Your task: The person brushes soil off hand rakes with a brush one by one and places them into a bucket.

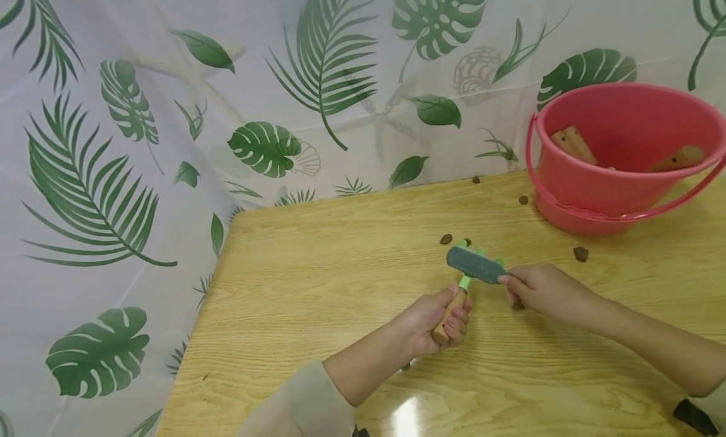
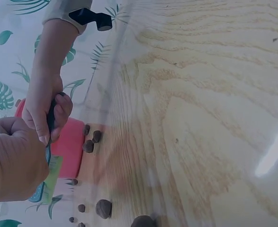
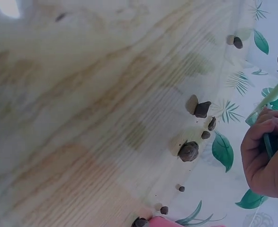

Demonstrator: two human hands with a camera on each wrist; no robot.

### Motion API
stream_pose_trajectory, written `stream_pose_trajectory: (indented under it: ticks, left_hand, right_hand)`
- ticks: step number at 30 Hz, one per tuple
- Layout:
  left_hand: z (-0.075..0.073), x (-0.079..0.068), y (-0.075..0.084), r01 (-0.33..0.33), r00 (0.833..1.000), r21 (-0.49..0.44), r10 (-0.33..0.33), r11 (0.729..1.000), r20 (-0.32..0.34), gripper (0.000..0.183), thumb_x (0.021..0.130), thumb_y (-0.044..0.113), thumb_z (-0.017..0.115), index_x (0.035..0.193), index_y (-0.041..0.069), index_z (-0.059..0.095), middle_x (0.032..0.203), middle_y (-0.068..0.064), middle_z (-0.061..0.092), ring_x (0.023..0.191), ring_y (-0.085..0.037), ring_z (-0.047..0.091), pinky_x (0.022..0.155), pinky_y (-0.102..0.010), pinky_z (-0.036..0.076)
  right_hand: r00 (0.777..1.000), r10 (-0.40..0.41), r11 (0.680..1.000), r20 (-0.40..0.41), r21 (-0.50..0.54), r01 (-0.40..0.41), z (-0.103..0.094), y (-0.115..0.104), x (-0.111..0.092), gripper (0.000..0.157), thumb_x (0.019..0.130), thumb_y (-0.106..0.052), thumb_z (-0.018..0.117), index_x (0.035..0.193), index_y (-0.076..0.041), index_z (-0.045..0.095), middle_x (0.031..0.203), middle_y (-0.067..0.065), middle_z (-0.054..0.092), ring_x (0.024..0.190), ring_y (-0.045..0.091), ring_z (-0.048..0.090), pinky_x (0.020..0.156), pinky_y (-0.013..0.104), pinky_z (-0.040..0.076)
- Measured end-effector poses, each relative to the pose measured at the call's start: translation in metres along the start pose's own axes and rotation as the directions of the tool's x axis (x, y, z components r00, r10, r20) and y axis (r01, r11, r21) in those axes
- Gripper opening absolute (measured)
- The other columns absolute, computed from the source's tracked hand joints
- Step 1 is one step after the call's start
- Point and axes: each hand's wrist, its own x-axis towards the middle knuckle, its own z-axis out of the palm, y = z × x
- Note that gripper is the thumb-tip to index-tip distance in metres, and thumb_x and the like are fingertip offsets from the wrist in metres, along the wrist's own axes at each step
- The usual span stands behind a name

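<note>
My left hand grips the wooden handle of a small hand rake; its light green tines point away from me. In my right hand is the end of a flat blue-grey tool with a rounded tip, pinched between thumb and fingers. That tool lies across the rake's head and hides part of it; whether they touch, I cannot tell. Its dark handle shows within the right fist in the right wrist view. Both tools are held above the table. Small brown clods lie around them.
A red bucket with wooden-handled items inside stands at the back right of the wood-grain table. More clods, such as a dark clod, are scattered near it. A leaf-patterned sheet hangs behind and along the left edge.
</note>
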Motion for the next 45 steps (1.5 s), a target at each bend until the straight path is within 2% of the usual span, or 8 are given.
stream_pose_trajectory:
  ticks: [5,11,17,21,24,38,42,45]
  left_hand:
    - [0.000,0.002,-0.001,0.005,1.000,0.009,-0.005,1.000,-0.019,0.040,0.105,0.035,0.025,0.081,0.012,0.047,0.060,0.010,0.037,0.045,0.004,0.029,0.043,-0.004,0.022]
    - [-0.003,0.005,-0.003,0.033,0.999,-0.003,-0.033,0.999,-0.023,0.040,0.105,0.036,0.025,0.080,0.012,0.047,0.059,0.011,0.035,0.046,0.005,0.028,0.042,-0.003,0.020]
    - [-0.002,0.005,-0.003,0.059,0.998,-0.045,-0.060,0.997,-0.034,0.042,0.105,0.036,0.023,0.080,0.012,0.047,0.059,0.011,0.035,0.045,0.005,0.027,0.043,-0.002,0.019]
    - [-0.004,0.003,-0.003,0.061,0.998,-0.037,-0.061,0.997,-0.003,0.042,0.105,0.036,0.022,0.082,0.012,0.047,0.058,0.011,0.036,0.045,0.005,0.028,0.042,-0.002,0.019]
    - [-0.004,0.002,-0.003,0.062,0.998,-0.033,-0.062,0.998,-0.003,0.041,0.105,0.037,0.023,0.082,0.012,0.047,0.059,0.011,0.035,0.046,0.006,0.027,0.041,-0.002,0.018]
    - [-0.003,-0.001,0.001,0.067,0.998,-0.049,-0.068,0.997,-0.003,0.041,0.105,0.037,0.024,0.080,0.012,0.047,0.058,0.012,0.036,0.045,0.006,0.028,0.041,-0.002,0.018]
    - [-0.004,-0.002,0.003,0.076,0.997,-0.070,-0.075,0.995,0.014,0.041,0.105,0.037,0.024,0.081,0.012,0.047,0.056,0.012,0.037,0.043,0.006,0.031,0.041,-0.002,0.020]
    - [-0.004,-0.003,0.005,0.072,0.997,-0.080,-0.070,0.994,0.022,0.040,0.105,0.036,0.025,0.082,0.012,0.046,0.056,0.012,0.038,0.043,0.006,0.033,0.040,-0.002,0.022]
  right_hand:
    - [0.999,0.031,0.999,-0.028,0.043,-0.030,-0.006,0.005,0.000,0.036,0.103,-0.027,0.040,0.076,-0.009,0.055,0.051,-0.005,0.037,0.042,0.007,0.034,0.041,0.023,0.031]
    - [0.998,-0.007,0.999,-0.063,-0.048,0.004,-0.009,0.010,0.002,0.035,0.103,-0.026,0.040,0.075,-0.012,0.055,0.052,-0.007,0.035,0.044,0.006,0.029,0.043,0.022,0.028]
    - [0.993,0.035,0.996,-0.111,-0.078,-0.043,-0.015,0.011,0.003,0.036,0.104,-0.027,0.037,0.079,-0.009,0.055,0.055,-0.004,0.037,0.048,0.009,0.032,0.044,0.024,0.028]
    - [0.989,0.080,0.997,-0.128,0.018,-0.078,-0.023,0.012,0.001,0.040,0.104,-0.031,0.035,0.081,-0.005,0.055,0.054,-0.003,0.040,0.043,0.010,0.035,0.041,0.025,0.032]
    - [0.988,0.106,0.991,-0.110,0.091,-0.097,-0.027,0.012,-0.001,0.043,0.104,-0.034,0.035,0.080,-0.004,0.054,0.053,-0.002,0.042,0.040,0.009,0.037,0.038,0.026,0.035]
    - [0.985,0.167,0.969,-0.040,0.193,-0.157,-0.029,0.010,-0.003,0.046,0.103,-0.038,0.034,0.081,-0.002,0.053,0.053,-0.001,0.043,0.041,0.009,0.036,0.037,0.025,0.033]
    - [0.984,0.179,0.941,0.025,0.289,-0.179,-0.030,0.006,-0.004,0.046,0.103,-0.038,0.035,0.082,-0.001,0.053,0.053,-0.001,0.042,0.038,0.009,0.035,0.036,0.024,0.033]
    - [0.976,0.187,0.888,0.111,0.407,-0.216,-0.032,0.003,-0.005,0.043,0.103,-0.037,0.037,0.082,-0.001,0.051,0.052,-0.003,0.041,0.037,0.007,0.034,0.035,0.023,0.034]
